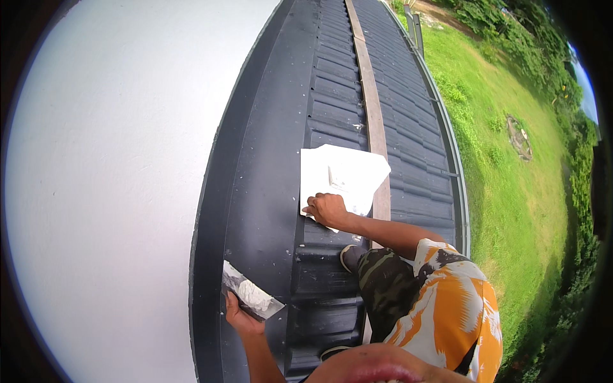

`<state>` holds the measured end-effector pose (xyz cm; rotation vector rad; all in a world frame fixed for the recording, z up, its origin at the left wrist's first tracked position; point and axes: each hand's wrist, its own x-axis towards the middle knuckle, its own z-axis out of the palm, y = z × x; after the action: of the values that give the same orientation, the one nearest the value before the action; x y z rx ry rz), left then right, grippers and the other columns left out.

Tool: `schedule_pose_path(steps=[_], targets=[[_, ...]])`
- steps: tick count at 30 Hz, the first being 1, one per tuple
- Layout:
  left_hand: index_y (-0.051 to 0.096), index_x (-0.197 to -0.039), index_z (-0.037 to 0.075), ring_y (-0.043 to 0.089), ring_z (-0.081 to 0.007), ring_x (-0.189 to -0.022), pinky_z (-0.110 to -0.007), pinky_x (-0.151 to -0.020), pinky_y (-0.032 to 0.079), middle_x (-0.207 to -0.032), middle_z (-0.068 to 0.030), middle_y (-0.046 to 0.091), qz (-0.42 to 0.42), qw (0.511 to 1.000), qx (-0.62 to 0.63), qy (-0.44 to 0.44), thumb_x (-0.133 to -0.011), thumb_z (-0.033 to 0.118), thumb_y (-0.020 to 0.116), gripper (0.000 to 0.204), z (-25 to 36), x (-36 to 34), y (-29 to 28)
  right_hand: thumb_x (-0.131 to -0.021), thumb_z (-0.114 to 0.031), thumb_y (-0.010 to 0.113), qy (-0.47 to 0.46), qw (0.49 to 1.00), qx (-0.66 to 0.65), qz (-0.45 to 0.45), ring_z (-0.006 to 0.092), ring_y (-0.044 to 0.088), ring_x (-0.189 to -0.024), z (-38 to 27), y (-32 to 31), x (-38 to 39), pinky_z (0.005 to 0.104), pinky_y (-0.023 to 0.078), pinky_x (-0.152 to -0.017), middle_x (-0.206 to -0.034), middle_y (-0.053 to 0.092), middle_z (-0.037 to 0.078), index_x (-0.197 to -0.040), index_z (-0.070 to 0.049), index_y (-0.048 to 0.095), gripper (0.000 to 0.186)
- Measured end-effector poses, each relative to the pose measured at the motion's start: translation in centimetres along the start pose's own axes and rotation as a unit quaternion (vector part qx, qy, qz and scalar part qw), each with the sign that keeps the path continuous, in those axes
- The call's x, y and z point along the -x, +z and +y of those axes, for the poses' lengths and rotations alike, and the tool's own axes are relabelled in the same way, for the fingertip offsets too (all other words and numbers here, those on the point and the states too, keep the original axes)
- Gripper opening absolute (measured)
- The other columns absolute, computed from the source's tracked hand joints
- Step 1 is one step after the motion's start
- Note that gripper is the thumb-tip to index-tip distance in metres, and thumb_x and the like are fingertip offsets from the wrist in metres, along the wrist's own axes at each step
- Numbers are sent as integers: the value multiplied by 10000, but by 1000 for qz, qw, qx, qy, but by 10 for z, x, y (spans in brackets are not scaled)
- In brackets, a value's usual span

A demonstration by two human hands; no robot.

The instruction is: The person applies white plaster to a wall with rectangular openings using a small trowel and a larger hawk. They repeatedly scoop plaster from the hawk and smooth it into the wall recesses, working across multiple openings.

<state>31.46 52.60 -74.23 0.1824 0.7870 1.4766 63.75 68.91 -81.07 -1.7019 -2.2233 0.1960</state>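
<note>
Down at the lower left, my left hand (241, 314) is closed round the lower edge of a wide, flat putty knife (267, 311). A lump of white putty (252, 295) lies across its dark face; any handle is hidden. My right hand (327, 209) rests at the near left edge of a white sheet (357, 166), its fingers curled and closed on that edge. Whether a small tool is also under those fingers cannot be seen. On the sheet, just beyond the hand, sits a small pale block-like piece (336, 177). The sheet lies partly over the roof and partly over a plank.
A white wall (115, 179) rises on my left, with dark metal flashing (262, 159) along its foot. The dark ribbed roof (332, 268) carries a long wooden plank (369, 96). My shoe (348, 258) stands beside the plank. Past the gutter edge (461, 191) lies grass below.
</note>
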Motion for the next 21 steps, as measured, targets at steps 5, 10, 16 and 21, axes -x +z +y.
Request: schedule_pose_path(steps=[5, 10, 16, 21], targets=[[507, -1331, 67, 632, -252, -1078, -431, -947, 513, -1191, -61, 632, 105, 991, -74, -36, -991, 253, 538, 389, 46, 109, 28, -911, -329, 625, 187, 975, -51, -112, 392, 677, -718, 9, -62, 2, 502, 508, -616, -784, 680, 218, -965, -46, 560, 295], [524, -1318, 58, 629, -281, -1081, -454, -947, 509, -1202, -95, 638, 136, 983, 58, -108, -968, 276, 578, 416, 75, 215, 80, -817, -186, 715, 340, 899, -275, -11, 385, 666, -760, -16, -136, 26, 458, 502, -695, -762, 656, 217, -869, -43, 568, 212], [542, -1295, 69, 667, -285, -1010, -480, -905, 529, -1126, -110, 671, 72, 964, 195, -165, -962, 339, 577, 430, 133, 304, 134, -872, -93, 646, 322, 718, -587, -189, 86, 450, -399, -135, -233, 57, 228, 326, -341, -564, 514, 11, -784, -65, 561, 126], [543, -1300, 86, 655, -291, -1039, -496, -938, 507, -1141, -99, 664, 156, 962, 218, -46, -956, 357, 585, 441, 173, 393, 169, -922, -120, 616, 132, 680, -621, -366, 93, 532, -518, -308, -386, 29, 230, 438, -438, -678, 578, 25, -963, -17, 630, 112]])
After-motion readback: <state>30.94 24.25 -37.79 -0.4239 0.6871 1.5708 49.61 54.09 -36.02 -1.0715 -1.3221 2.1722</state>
